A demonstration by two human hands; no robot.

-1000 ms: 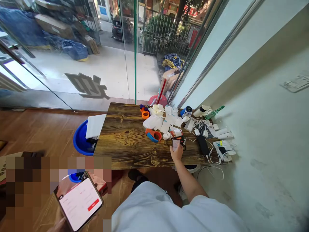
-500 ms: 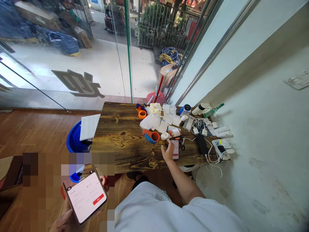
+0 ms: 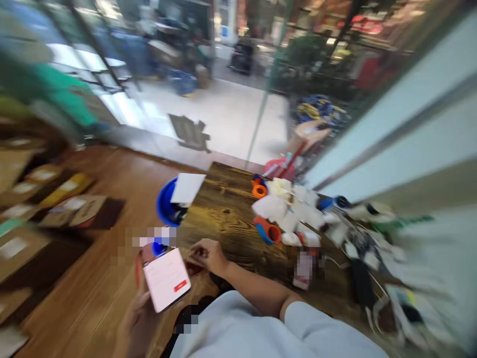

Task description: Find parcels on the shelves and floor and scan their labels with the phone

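My left hand (image 3: 139, 306), low on the left, is closed round a large smartphone (image 3: 167, 279). Its lit screen is white with a red button near the lower right, and the small text is unreadable. My right hand (image 3: 210, 256) is over the front left edge of the wooden table (image 3: 219, 219), just right of the smartphone and apart from it. Its fingers are bent and somewhat apart, with nothing visible in them. A second phone (image 3: 303, 268), blurred by pixels, lies on the table to the right of my right forearm.
The table holds an orange-and-blue tape dispenser (image 3: 267, 230), an orange ring (image 3: 260, 191), white papers (image 3: 274, 206), a blue bottle (image 3: 333, 203) and tangled white cables (image 3: 380, 298). A blue bin (image 3: 164, 201) stands left of the table. Cardboard boxes (image 3: 22, 253) lie farther left. Glass panes rise behind.
My right hand has left the phone on the table and moved left, close to the smartphone in my left hand. The view has turned left, bringing the boxes into sight.
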